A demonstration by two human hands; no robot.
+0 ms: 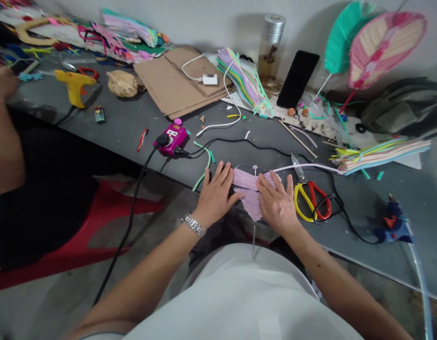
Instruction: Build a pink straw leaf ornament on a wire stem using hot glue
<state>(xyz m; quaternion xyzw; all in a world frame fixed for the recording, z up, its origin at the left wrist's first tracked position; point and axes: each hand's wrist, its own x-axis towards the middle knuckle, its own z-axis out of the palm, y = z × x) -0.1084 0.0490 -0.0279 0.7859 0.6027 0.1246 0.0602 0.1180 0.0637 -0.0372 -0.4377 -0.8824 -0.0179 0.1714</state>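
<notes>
A lilac piece made of rows of pipe cleaners [252, 203] lies at the table's front edge, with a thin wire stem sticking out toward me. My left hand [218, 191] rests on its left side, fingers stretched out. On its right side lies my right hand [278, 203], fingers spread and pressing down. One loose lilac pipe cleaner [310, 165] runs from the piece off to the right. Scissors [308, 191] with one yellow and one red handle lie just right of my right hand. What is under my palms is hidden.
A purple power adapter [171, 139] with black cords sits left. A blue glue gun [395, 224] lies right, a yellow one [74, 87] far left. Pipe cleaner bundles [381, 155], cardboard [179, 80], a phone [298, 79] and leaf-shaped fans [386, 49] stand behind. A co-worker's arm [5, 137] is at left.
</notes>
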